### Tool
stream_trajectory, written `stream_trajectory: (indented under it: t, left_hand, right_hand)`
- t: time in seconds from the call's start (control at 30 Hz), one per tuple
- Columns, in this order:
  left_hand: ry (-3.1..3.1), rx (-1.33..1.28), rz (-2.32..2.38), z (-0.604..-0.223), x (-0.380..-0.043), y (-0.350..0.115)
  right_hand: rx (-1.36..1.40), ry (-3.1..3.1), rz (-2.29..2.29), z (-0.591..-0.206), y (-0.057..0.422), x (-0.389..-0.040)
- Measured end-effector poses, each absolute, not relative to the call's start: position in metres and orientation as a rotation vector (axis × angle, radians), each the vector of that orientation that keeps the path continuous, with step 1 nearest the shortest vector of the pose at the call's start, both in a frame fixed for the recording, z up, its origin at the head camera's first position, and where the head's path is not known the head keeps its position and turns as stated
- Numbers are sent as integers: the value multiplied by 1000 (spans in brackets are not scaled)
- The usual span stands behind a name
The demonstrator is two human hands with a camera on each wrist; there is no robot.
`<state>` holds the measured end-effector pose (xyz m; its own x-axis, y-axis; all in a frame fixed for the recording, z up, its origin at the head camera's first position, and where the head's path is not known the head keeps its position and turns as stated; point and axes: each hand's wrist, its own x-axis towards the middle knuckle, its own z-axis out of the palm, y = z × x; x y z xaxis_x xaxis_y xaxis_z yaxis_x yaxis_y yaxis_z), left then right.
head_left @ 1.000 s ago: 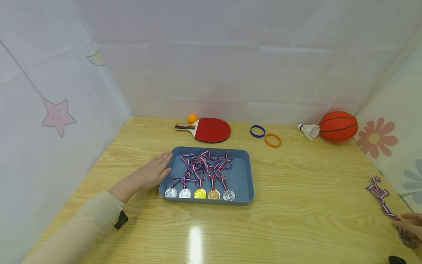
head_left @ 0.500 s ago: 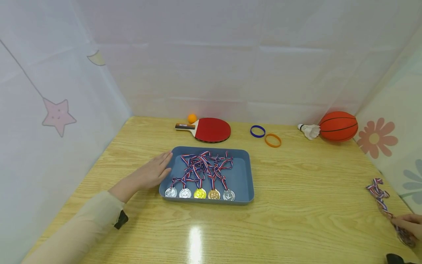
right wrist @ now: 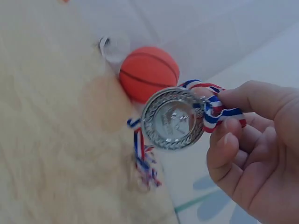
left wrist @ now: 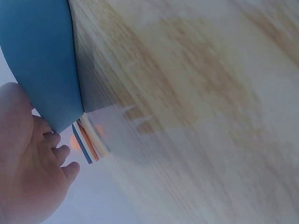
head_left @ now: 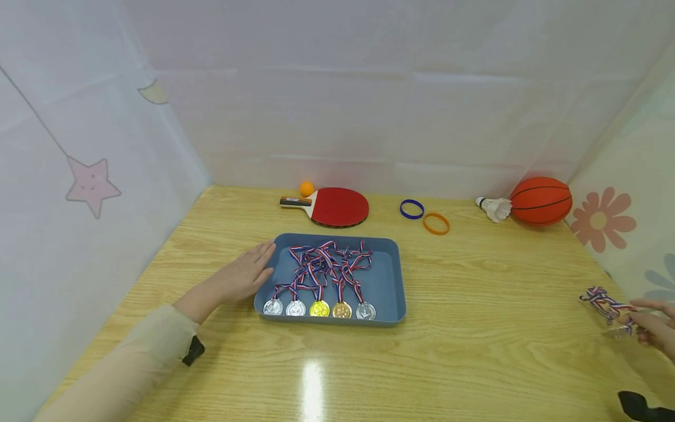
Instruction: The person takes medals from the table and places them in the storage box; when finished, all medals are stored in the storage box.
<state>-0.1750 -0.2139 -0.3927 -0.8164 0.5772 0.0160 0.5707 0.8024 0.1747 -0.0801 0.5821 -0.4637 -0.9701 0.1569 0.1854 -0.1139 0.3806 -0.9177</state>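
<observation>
At the right edge of the head view, my right hand (head_left: 656, 324) pinches a silver medal (right wrist: 173, 119) by its red, white and blue ribbon (right wrist: 217, 112), just beside the disc. The ribbon's bunched tail trails left of the fingers, low over the table. My left hand (head_left: 239, 275) lies with straight fingers against the left side of a blue-grey tray (head_left: 392, 287). Inside the tray lie several medals in a row along the near side: silver ones, a gold medal (head_left: 319, 309) and a bronze-coloured medal (head_left: 341, 310). Their striped ribbons (head_left: 327, 264) are heaped behind them.
Behind the tray are a red table tennis paddle (head_left: 340, 207) and an orange ball (head_left: 307, 188). A blue wristband (head_left: 412, 209) and an orange wristband (head_left: 436, 224) lie right of them. A shuttlecock (head_left: 494, 208) touches a small basketball (head_left: 541, 201) at the back right.
My right hand has picked up the silver medal by its ribbon and moved it up and left in the head view. The left hand and the tray have stayed still.
</observation>
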Motion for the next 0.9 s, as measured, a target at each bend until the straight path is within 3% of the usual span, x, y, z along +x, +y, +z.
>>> stream_trajectory:
  t: [0.2, 0.5, 0.9]
  left_hand:
    - [2936, 927, 274, -394, -176, -215]
    - [2939, 928, 264, -399, -180, -217]
    - [2928, 923, 265, -396, -178, -215]
  right_hand:
    - [178, -2323, 1656, -455, 588, -108]
    - [257, -2300, 1714, -347, 459, -99]
    - [513, -2095, 2186, -311, 384, -129]
